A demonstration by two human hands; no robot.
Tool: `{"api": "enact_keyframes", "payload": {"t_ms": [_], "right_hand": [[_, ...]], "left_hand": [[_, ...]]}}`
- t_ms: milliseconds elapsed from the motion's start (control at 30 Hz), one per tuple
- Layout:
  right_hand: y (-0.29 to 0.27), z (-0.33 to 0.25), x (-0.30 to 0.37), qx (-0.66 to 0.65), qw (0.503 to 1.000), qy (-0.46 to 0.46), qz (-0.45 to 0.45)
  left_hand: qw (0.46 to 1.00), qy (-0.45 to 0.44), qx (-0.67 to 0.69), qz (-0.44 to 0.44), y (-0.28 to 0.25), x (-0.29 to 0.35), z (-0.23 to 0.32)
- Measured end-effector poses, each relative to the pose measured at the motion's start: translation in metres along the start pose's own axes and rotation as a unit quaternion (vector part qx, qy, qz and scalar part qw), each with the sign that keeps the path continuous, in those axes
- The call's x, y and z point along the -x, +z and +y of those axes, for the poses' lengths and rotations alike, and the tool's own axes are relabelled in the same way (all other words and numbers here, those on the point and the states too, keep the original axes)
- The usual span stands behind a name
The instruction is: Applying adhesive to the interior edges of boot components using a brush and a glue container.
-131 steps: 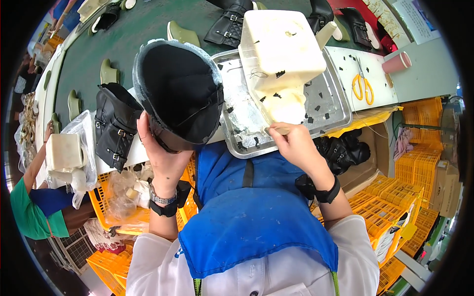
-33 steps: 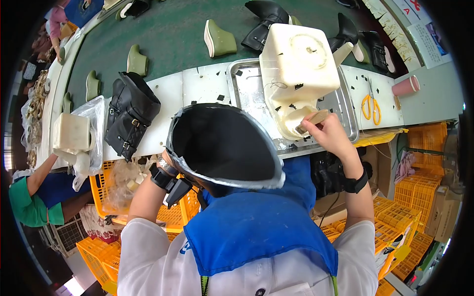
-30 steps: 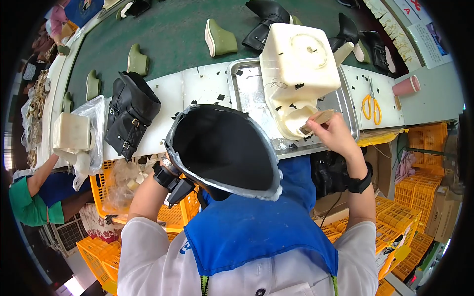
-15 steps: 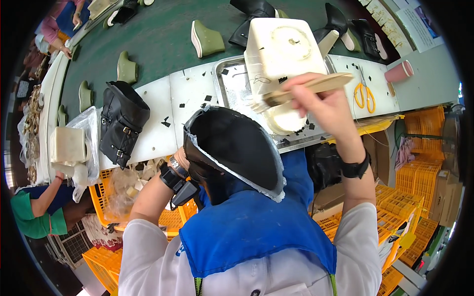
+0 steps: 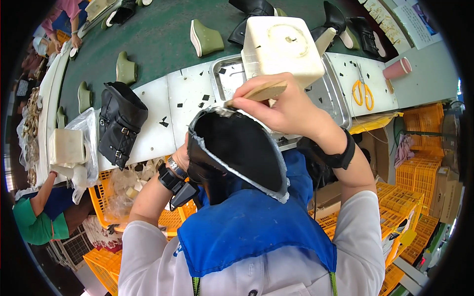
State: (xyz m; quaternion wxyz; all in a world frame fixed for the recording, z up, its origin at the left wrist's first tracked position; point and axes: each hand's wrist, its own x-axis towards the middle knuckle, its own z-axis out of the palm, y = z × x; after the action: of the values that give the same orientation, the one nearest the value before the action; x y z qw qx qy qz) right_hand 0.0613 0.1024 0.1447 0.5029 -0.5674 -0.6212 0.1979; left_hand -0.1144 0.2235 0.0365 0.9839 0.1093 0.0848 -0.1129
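Note:
A black boot upper [image 5: 237,143] stands in front of me, its wide opening facing up and its rim edged with a pale, wet-looking coating. My left hand [image 5: 181,157] grips it from the left side, with the fingers partly hidden behind the leather. My right hand [image 5: 284,103] holds a flat wooden-handled brush [image 5: 266,91]. Its bristles press on the far rim of the upper, where a whitish smear shows. Just beyond the right hand, a white plastic jug [image 5: 282,47] with a spout sits on a metal tray [image 5: 217,79].
Left on the white ledge [image 5: 158,101] stands a black buckled boot [image 5: 122,123]. Yellow-handled scissors [image 5: 364,91] and a pink cup [image 5: 397,69] lie at right. Green wedge shoes [image 5: 206,38] rest on the green belt [image 5: 153,29]. Yellow crates [image 5: 402,202] flank me; other people work at left.
My right hand has brought the brush from over the jug and tray down and left onto the upper's far rim. My left hand keeps its hold, with the upper barely shifted.

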Motion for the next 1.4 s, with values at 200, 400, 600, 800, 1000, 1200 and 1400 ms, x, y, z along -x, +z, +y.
{"api": "enact_keyframes", "payload": {"t_ms": [200, 400, 600, 800, 1000, 1200, 1400], "right_hand": [[-0.011, -0.005, 0.017, 0.028, 0.996, 0.083, 0.029], [-0.021, -0.003, 0.027, -0.027, 0.966, 0.255, 0.022], [-0.019, -0.005, 0.020, -0.033, 0.976, 0.204, 0.065], [-0.014, -0.017, 0.005, -0.164, 0.967, 0.168, 0.096], [-0.020, -0.008, 0.003, -0.081, 0.976, 0.204, 0.003], [-0.030, -0.006, 0.010, -0.029, 0.954, 0.297, -0.032], [-0.028, -0.018, 0.004, -0.174, 0.965, 0.174, 0.089]], "left_hand": [[0.871, 0.089, -0.474, 0.097, -0.015, 0.029, 0.009], [0.955, 0.159, -0.248, -0.015, -0.027, 0.040, 0.006], [0.956, 0.171, -0.235, -0.044, -0.031, 0.045, 0.009], [0.960, 0.139, -0.200, -0.139, -0.035, 0.050, 0.008], [0.947, 0.123, -0.291, -0.062, -0.023, 0.056, 0.011], [0.928, 0.110, -0.355, -0.001, -0.017, 0.057, 0.019], [0.941, 0.088, -0.306, 0.116, -0.001, 0.054, 0.016]]}}
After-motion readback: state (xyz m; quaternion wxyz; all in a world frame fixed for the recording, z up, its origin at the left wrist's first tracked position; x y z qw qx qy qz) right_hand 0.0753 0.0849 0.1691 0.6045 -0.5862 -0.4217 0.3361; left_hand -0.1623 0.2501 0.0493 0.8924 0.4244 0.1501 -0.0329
